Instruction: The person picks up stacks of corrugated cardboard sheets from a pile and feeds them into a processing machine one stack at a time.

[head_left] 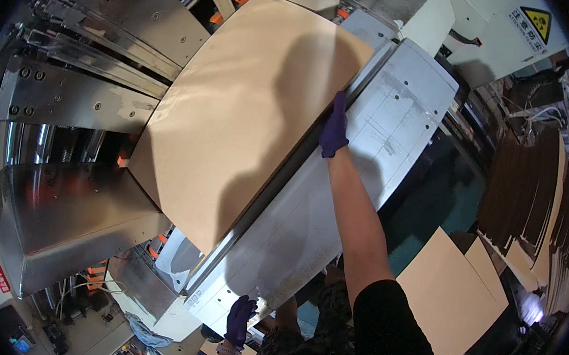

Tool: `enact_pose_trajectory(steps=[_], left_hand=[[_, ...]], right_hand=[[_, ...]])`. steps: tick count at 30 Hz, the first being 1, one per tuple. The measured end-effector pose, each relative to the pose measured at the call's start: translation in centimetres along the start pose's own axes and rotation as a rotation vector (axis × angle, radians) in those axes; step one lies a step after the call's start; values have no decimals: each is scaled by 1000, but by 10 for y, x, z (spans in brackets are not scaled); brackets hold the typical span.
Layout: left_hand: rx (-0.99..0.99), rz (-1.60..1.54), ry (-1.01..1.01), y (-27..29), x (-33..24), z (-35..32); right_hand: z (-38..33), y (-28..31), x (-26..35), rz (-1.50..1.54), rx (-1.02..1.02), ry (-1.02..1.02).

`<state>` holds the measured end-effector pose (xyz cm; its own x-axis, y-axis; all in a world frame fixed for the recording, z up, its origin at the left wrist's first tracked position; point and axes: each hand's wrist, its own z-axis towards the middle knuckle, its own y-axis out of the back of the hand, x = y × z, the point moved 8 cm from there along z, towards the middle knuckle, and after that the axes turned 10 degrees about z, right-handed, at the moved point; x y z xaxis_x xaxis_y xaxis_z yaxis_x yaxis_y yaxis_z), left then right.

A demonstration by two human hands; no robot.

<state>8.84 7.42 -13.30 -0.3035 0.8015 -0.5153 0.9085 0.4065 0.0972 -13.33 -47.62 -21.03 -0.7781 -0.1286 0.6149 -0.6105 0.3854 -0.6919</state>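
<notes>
A large brown cardboard sheet (235,119) lies on the feed bed of a metal machine, the top of a flat stack. My right hand (335,129), in a purple glove, reaches far forward. It grips the sheet's right edge, with the fingers stretched along it beside a dark guide rail (277,183). My left hand (239,319), also gloved in purple, is low and close to my body. Its fingers curl over the near edge of the white machine cover (336,202).
Polished steel guards and plates (72,206) stand left of the sheet. More flat cardboard sheets (447,293) lie at the lower right, with dark stacked board (533,199) beyond. A white housing with a yellow warning triangle (508,21) sits at the top right.
</notes>
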Motion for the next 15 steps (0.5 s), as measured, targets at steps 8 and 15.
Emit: enact_pose_trajectory(steps=[8, 15], left_hand=[[32, 190, -168, -20, -42, 2], [-57, 85, 15, 11, 4, -9]], right_hand=[[26, 27, -22, 67, 8, -90], [14, -3, -5, 262, 169, -101]])
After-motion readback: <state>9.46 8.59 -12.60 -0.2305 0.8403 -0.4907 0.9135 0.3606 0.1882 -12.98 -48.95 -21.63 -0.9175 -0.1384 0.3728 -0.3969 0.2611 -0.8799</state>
